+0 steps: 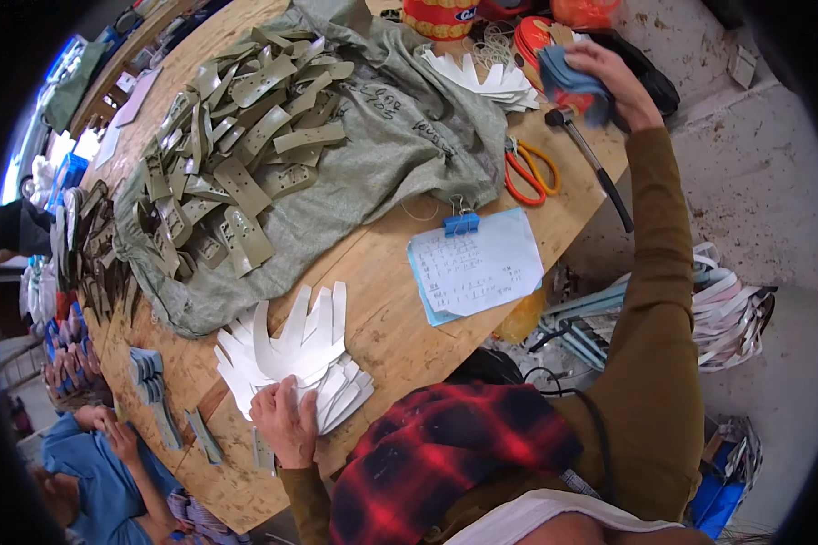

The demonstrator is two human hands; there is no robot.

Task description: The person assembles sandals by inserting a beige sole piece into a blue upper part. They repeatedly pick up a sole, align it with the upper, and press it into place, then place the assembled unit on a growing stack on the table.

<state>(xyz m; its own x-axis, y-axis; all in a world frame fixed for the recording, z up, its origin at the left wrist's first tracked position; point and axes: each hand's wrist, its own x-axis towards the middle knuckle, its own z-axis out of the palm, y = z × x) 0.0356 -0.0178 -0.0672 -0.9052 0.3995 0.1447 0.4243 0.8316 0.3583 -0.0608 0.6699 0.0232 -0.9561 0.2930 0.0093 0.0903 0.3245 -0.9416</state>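
My left hand (286,425) rests on the near edge of a fanned pile of white curved strips (295,341), its thumb apart from the fingers. At the far right, my right hand (609,77) is stretched out, closed on a folded blue-grey cloth-like piece (573,80); motion blurs its lower part. Just below it, a hammer (595,168) with a black handle lies over the table edge. Orange and yellow-handled scissors (530,173) lie beside it. A second bunch of white strips (482,82) lies left of my right hand.
Olive curved pieces (254,136) are heaped on a grey-green woven sack (400,163). Handwritten sheets (477,268) carry a blue binder clip (461,223). Blue-grey pieces (150,377) lie at the left. Across the table sits a person in blue (109,481). Strip bundles (732,313) hang at the right.
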